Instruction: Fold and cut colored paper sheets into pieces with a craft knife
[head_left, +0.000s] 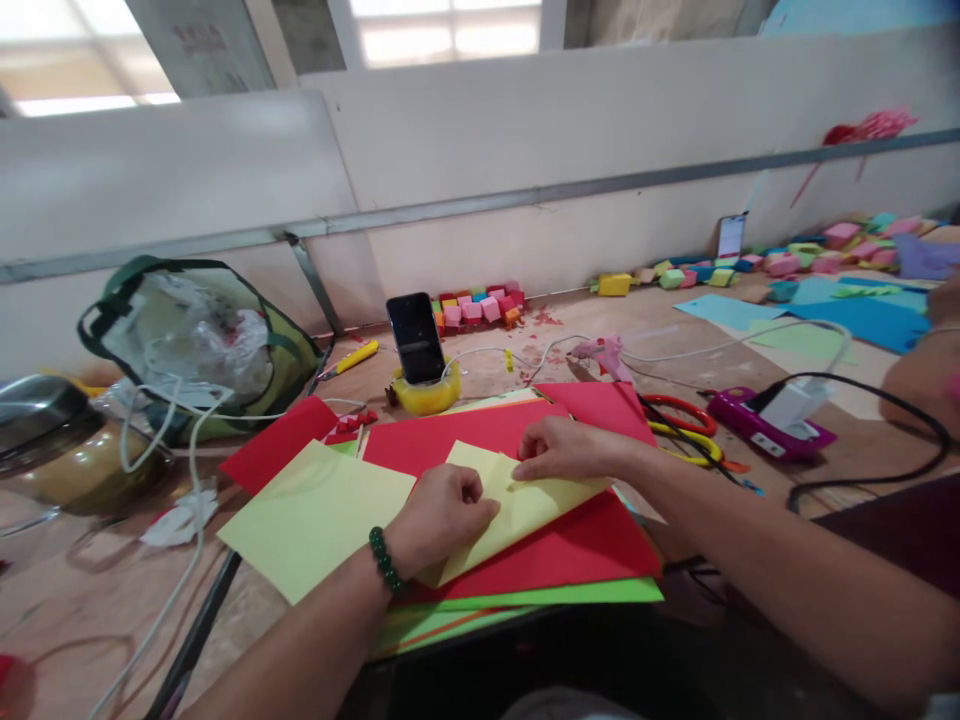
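A sheet of pale yellow paper point(495, 530), partly folded over, lies on a stack of red paper point(600, 545). My left hand point(442, 510), with a green bead bracelet at the wrist, has its fingers curled and its thumb pressed on the folded sheet. At the far side of the same sheet, my right hand point(562, 447) is closed, its fingertips pinching the paper near the fold. A second, flat yellow sheet point(307, 510) lies left of my left hand. Green paper point(540, 595) shows under the red stack.
Behind the paper stand a phone point(416, 338) in a yellow tape dispenser point(427, 393) and a yellow utility knife point(352, 358). A green bag point(277, 360) and a metal kettle point(67, 440) are on the left. Cables, a purple power strip point(765, 425) and another person's arm point(915, 385) are right.
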